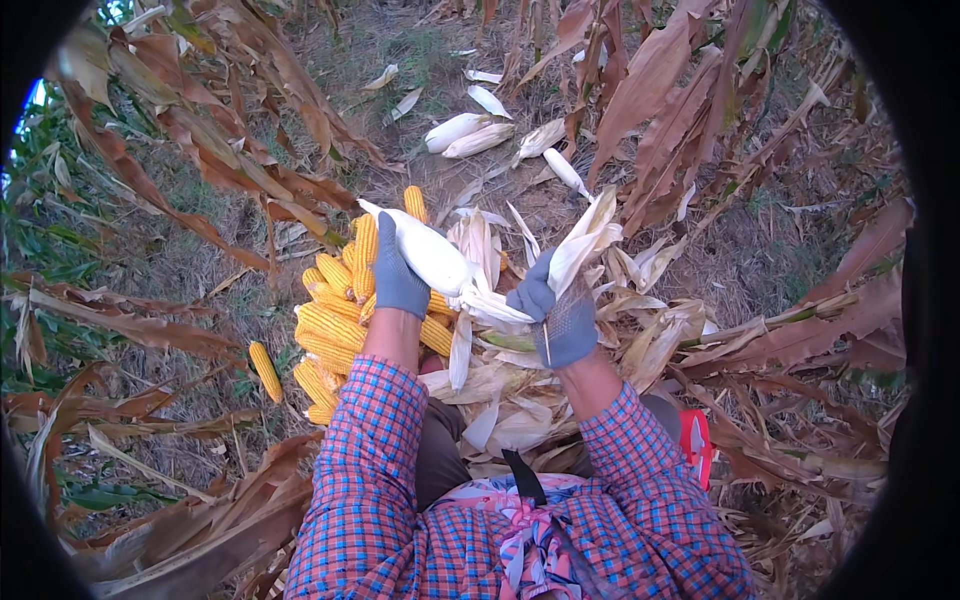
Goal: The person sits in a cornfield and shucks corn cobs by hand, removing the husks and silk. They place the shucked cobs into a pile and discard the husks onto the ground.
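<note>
My left hand (pixel 400 280), in a grey glove, is closed around an ear of corn (pixel 432 252) still wrapped in smooth white husk. Its tip points up and left, and loose husk leaves (pixel 492 307) run from its lower end toward my right hand. My right hand (pixel 562 315), gloved the same way, grips a bunch of dry pale husk (pixel 585 240) that sticks up past the fingers. A thin light-coloured pointed stick (pixel 547 343) lies against that glove; how it is held is unclear. Bare yellow corn ears (pixel 330 325) are heaped beside and beneath my left forearm.
Stripped husks (pixel 520 400) cover the ground between my legs and to the right. Several unhusked ears (pixel 480 138) lie farther ahead on the soil. One yellow ear (pixel 265 372) rests apart at left. Dry corn stalks (pixel 660 110) lean in from both sides. Something red (pixel 697 445) sits by my right leg.
</note>
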A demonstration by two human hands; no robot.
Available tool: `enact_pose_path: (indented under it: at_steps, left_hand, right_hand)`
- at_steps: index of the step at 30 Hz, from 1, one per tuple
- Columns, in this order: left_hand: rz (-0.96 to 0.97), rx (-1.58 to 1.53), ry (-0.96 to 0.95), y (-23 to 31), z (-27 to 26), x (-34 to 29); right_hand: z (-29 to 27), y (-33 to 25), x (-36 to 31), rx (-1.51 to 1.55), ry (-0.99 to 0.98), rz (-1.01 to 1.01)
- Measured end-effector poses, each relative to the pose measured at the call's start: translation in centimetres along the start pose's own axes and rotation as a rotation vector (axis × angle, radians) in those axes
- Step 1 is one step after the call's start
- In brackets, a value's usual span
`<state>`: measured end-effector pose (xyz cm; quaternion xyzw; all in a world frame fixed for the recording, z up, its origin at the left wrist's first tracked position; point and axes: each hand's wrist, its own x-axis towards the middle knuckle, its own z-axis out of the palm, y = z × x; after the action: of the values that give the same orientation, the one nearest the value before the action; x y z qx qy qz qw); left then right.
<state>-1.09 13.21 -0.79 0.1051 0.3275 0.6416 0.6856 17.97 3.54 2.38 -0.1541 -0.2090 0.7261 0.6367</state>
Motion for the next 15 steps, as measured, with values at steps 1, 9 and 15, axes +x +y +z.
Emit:
enact_pose_path:
  at_steps: [1,9,15]
  left_hand:
    - [-0.069,0.018,-0.007,-0.7,0.3,-0.9]
    - [0.035,0.361,0.176,1.4,-2.1,-4.0]
    - [0.513,0.279,0.680,5.8,-7.4,0.0]
  right_hand:
    - [0.6,0.3,0.3,0.021,-0.031,-0.011]
    - [5.9,6.5,-3.6,-1.160,-0.380,-0.315]
    - [6.1,7.9,-11.4,-1.241,-0.427,-0.184]
